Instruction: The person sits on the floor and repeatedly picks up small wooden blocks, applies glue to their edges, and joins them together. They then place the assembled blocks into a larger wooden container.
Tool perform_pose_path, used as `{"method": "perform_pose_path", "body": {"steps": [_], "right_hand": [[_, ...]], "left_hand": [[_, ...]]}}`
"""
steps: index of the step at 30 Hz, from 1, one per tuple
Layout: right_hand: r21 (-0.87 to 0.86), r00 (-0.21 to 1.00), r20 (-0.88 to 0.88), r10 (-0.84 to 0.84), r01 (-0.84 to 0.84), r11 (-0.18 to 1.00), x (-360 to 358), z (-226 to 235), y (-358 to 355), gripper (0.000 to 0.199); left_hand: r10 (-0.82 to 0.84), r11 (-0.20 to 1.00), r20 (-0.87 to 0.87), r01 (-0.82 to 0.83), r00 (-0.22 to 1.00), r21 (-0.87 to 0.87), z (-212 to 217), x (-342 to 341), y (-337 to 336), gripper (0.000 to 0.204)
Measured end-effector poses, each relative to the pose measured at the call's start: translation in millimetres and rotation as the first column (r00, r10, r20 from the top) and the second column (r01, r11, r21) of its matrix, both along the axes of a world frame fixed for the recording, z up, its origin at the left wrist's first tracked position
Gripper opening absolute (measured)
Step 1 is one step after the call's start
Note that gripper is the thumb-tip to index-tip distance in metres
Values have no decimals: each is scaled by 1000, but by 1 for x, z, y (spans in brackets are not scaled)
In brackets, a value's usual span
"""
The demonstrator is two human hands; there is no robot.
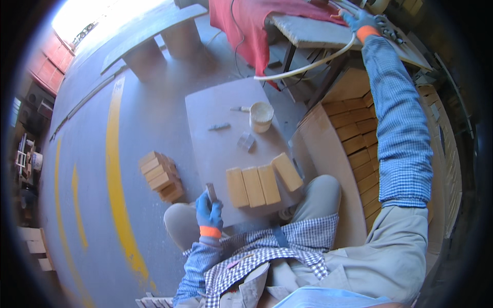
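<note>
My left hand point(209, 211), in a blue glove with an orange cuff, is closed on a small grey-brown flat piece point(211, 192) at the board's near left edge. Right of it, three yellow-tan blocks point(252, 186) stand side by side on the grey board point(210, 105), with another tilted block point(286, 172) beside them. My right hand point(361, 23), gloved alike, reaches far out to the worktable at the upper right. A white hose point(313, 65) runs up to this hand; whether the fingers grip it cannot be made out.
On the board are a white tub point(261, 117), a marker-like stick point(219, 126) and a small grey block point(246, 141). Stacked blocks point(160, 174) stand on the floor at left. A large carton point(328, 143) of blocks is at right. Red cloth point(241, 31) hangs off the worktable point(313, 32).
</note>
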State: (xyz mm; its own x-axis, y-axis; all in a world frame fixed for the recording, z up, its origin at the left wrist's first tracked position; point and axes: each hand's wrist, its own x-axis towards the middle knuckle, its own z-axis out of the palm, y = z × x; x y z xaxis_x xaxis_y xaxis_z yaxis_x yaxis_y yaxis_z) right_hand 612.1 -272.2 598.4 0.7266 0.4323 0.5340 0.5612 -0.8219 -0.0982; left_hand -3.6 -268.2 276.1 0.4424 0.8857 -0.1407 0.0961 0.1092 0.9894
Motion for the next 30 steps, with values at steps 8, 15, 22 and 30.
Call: {"method": "perform_pose_path", "body": {"steps": [8,15,22,30], "right_hand": [[404,462,-294,837,-734,547,-368,-187,-123,62],[842,-60,-482,874,246,480,-449,-292,-169,23],[629,453,-732,509,163,760,-311,-348,-166,32],[467,385,-819,425,19,884,-344,-382,-151,51]], "left_hand": [[-107,955,224,163,969,-247,43,25,-46,36],[-403,911,185,413,896,-12,34,28,-93,38],[-14,935,-203,85,979,345,-31,17,-37,83],[-185,928,-238,249,954,277,-64,11,-31,103]]}}
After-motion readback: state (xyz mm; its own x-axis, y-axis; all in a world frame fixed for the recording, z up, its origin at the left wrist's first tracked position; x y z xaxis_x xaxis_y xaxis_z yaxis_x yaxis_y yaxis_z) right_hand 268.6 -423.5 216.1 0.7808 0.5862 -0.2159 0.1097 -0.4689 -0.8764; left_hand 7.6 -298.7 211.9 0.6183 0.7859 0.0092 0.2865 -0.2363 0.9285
